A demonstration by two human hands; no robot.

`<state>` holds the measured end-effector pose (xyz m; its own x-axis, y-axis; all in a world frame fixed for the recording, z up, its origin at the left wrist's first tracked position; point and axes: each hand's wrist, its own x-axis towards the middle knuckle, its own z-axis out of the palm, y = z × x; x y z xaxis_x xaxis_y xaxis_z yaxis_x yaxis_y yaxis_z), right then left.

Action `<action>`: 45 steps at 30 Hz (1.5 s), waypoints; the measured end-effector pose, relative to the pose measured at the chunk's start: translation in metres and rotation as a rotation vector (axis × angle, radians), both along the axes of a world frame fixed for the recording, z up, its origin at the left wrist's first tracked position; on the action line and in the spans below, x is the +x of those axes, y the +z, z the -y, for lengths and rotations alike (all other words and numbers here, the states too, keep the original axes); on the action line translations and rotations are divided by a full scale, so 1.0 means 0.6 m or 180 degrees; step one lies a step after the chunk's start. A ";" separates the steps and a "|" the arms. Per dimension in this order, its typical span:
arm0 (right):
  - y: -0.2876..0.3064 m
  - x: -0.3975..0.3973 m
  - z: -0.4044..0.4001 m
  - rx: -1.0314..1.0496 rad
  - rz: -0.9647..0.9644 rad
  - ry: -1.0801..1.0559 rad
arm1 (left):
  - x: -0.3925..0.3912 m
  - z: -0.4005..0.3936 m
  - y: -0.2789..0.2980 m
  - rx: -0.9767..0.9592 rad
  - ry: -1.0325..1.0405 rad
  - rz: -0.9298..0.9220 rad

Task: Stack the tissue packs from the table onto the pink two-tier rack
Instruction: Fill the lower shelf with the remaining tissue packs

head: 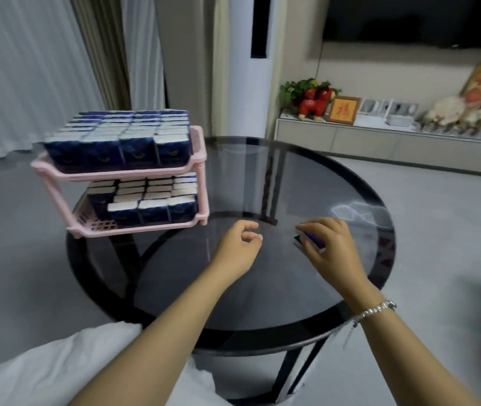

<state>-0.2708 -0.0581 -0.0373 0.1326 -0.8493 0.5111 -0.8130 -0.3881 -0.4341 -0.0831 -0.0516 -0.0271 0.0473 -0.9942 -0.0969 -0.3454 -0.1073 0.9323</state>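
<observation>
Right hand (331,241) grips tissue pack (311,241); left hand (238,247) loosely curled, empty.

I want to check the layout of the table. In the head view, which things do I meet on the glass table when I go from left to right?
pink two-tier rack filled with tissue packs → left hand, holding nothing → tissue pack → right hand, which grips that pack on the glass table.
</observation>
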 end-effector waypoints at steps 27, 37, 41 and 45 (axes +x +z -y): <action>-0.029 0.043 0.040 0.2100 0.1106 0.0421 | 0.011 0.040 -0.019 0.0571 0.0111 -0.0269; -0.035 0.129 0.029 0.1891 0.1432 0.0452 | 0.113 0.001 -0.013 0.0607 0.0395 0.0063; -0.029 0.146 0.042 0.1675 0.1742 0.0022 | 0.105 0.021 -0.007 0.0276 0.0707 -0.0611; -0.012 0.159 0.062 0.1545 0.1857 -0.0238 | 0.098 0.036 0.000 -0.0056 0.0914 -0.0325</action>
